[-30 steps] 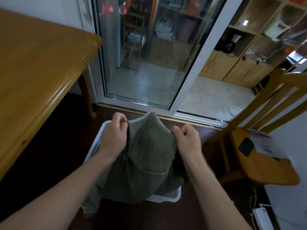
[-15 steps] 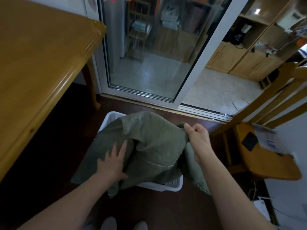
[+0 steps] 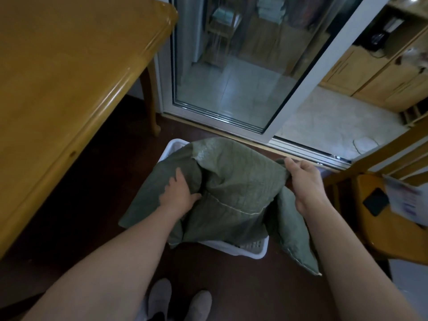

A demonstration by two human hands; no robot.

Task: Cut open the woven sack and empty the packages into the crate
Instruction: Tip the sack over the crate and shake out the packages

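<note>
Gripping a bunched edge of the green woven sack [image 3: 238,179] in my right hand [image 3: 306,181], fingers curled round the cloth, I hold that side up above the white crate [image 3: 254,250] on the dark floor. My left hand [image 3: 178,193] presses flat on the sack's left part, fingers straight and spread. The sack drapes over the crate, hiding most of it, beside the wooden chair [image 3: 375,242].

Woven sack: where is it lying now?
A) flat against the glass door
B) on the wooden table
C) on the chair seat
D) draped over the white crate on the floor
D: the woven sack sags across the crate, the right hand pinching its edge.
</note>
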